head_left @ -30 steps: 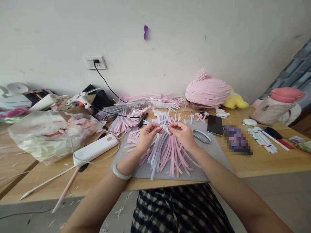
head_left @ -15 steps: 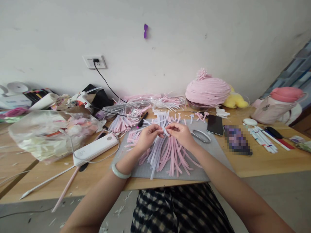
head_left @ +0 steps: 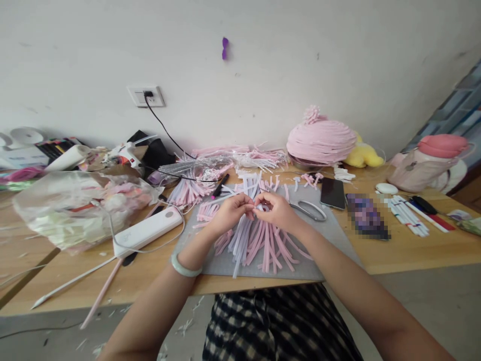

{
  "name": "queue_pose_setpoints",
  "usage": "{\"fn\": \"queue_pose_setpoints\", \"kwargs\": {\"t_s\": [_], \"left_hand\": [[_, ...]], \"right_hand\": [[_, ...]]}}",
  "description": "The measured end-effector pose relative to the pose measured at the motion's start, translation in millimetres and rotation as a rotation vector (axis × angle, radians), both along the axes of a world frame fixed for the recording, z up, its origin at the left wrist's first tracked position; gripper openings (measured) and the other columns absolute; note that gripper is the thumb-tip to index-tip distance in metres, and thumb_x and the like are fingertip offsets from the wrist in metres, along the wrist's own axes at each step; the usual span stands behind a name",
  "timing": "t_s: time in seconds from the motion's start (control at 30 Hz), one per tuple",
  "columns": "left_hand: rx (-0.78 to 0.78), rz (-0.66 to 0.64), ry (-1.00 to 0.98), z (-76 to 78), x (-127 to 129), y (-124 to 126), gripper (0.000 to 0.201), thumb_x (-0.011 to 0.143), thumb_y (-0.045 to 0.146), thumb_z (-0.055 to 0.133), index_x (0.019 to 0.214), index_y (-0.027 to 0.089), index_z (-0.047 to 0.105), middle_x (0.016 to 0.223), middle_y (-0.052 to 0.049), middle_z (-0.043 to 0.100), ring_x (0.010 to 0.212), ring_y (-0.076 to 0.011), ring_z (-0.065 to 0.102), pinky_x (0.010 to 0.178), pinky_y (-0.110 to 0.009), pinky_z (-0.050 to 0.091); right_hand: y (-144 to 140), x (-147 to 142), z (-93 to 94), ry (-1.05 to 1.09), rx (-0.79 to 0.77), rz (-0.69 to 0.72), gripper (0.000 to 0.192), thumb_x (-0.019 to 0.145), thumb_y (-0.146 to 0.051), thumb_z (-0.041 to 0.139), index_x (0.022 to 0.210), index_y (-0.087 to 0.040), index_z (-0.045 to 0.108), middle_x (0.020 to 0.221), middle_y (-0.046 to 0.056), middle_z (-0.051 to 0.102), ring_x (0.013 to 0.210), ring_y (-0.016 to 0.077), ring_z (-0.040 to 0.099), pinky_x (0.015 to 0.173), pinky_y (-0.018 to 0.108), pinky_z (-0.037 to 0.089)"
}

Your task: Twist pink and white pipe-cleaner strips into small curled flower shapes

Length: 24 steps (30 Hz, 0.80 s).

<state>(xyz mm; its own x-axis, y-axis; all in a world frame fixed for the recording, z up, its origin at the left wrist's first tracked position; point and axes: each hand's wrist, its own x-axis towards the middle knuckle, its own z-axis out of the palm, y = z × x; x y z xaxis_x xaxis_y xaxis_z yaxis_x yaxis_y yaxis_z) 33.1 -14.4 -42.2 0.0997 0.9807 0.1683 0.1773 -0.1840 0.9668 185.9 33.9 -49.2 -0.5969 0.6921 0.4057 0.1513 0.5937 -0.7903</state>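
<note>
My left hand (head_left: 230, 214) and my right hand (head_left: 277, 210) meet fingertip to fingertip above a grey mat (head_left: 326, 235). Between the fingers of both hands is pinched a small white strip (head_left: 259, 206). Under the hands, a fan of pink and white strips (head_left: 259, 240) lies spread on the mat. My left wrist wears a pale bangle (head_left: 183, 267). Scissors (head_left: 310, 210) lie just right of my right hand.
A white power bank (head_left: 148, 231) with a cable lies left of the mat, beside a plastic bag of scraps (head_left: 75, 206). A black phone (head_left: 332, 192), a second phone (head_left: 366, 216), pens (head_left: 408, 215), a pink wound dome (head_left: 320, 141) and a glue gun (head_left: 128, 150) crowd the wooden table (head_left: 398, 250).
My two hands have drawn closer together and slightly lower, the fingertips now touching around the white strip. Nothing else on the table has moved.
</note>
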Motion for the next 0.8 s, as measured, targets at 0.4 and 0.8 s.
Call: {"fn": "queue_pose_setpoints", "kwargs": {"t_s": [0.4,0.8], "left_hand": [[0.109,-0.017,0.097,-5.6,0.0,0.1,0.012,0.078,0.024,0.049,0.069,0.017,0.051,0.053,0.002,0.057,0.051,-0.0116,0.054,0.055,-0.023,0.042],[0.084,0.053,0.152,-1.1,3.7,-0.8,0.009,0.075,0.019,0.049,0.066,0.018,0.05,0.051,0.004,0.055,0.049,-0.0114,0.053,0.053,-0.023,0.041]], "right_hand": [[-5.3,-1.2,1.8,0.054,-0.041,-0.023,0.015,0.065,-0.019,0.052,0.08,-0.018,0.056,0.067,-0.001,0.055,0.058,0.0098,0.047,0.055,0.021,0.037],[-3.6,-0.8,6.1,-0.035,0.06,-0.068,0.004,0.059,-0.015,0.051,0.061,-0.017,0.049,0.059,-0.004,0.045,0.053,0.0082,0.039,0.05,0.02,0.031]]}}
